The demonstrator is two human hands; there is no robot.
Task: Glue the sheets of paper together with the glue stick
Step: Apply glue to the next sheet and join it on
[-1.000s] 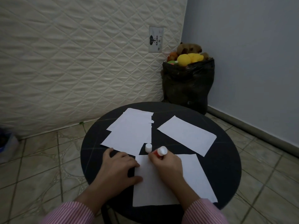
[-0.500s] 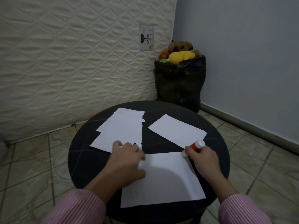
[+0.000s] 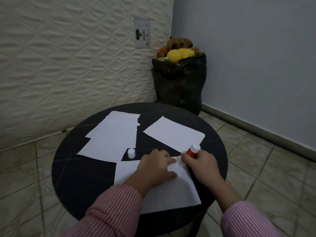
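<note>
A round black table (image 3: 82,173) carries several white sheets. The nearest sheet (image 3: 169,195) lies under both hands. My left hand (image 3: 156,169) presses flat on it, fingers spread toward its far right corner. My right hand (image 3: 201,165) grips a red glue stick (image 3: 192,151) with a white end, tilted, its lower tip on that corner of the sheet. The white cap (image 3: 131,153) stands alone on the table to the left of my hands. A stack of overlapping sheets (image 3: 112,139) lies at the far left, a single sheet (image 3: 174,134) at the far right.
A quilted mattress (image 3: 68,65) leans against the wall behind the table. A black bag (image 3: 179,82) full of soft toys stands in the corner. Tiled floor (image 3: 265,168) surrounds the table.
My left hand slid right across the near sheet, uncovering the cap. My right hand moved the glue stick from the sheet's far left corner to its far right corner and holds it there.
</note>
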